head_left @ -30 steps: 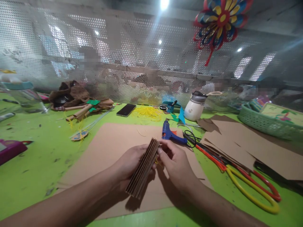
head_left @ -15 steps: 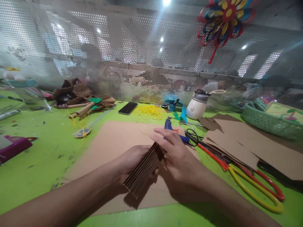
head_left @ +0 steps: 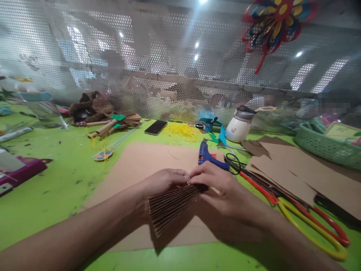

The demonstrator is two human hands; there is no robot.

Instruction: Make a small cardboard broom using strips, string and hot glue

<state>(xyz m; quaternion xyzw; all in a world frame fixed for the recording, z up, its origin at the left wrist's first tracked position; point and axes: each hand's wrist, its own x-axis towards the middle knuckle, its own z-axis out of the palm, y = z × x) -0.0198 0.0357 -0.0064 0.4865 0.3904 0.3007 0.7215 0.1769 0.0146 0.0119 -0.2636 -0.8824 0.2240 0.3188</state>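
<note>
Between my two hands is a brown pleated paper fan [head_left: 170, 209], its folds spread at the near left end and drawn tight at the far right end. My left hand [head_left: 163, 182] is closed along its far left side, with some fingers hidden behind the folds. The fingers of my right hand [head_left: 217, 186] pinch the narrow end, and both hands' fingertips meet there. Below them a large sheet of brown paper [head_left: 141, 158] lies on the green table. Just beyond my right hand a blue glue gun [head_left: 205, 152] rests on that sheet.
Scissors with red and yellow handles [head_left: 313, 229] lie right, beside stacked brown paper [head_left: 296, 165] and a green basket [head_left: 324, 145]. Along the back are a phone [head_left: 156, 127], yellow shreds [head_left: 182, 131] and a white bottle [head_left: 239, 126]. A perforated metal screen [head_left: 169, 67] stands behind.
The folded paper has turned to lie flatter, and its near end has fanned wider. My right hand has come down to the narrow end, and my left fingertips have moved up to meet it.
</note>
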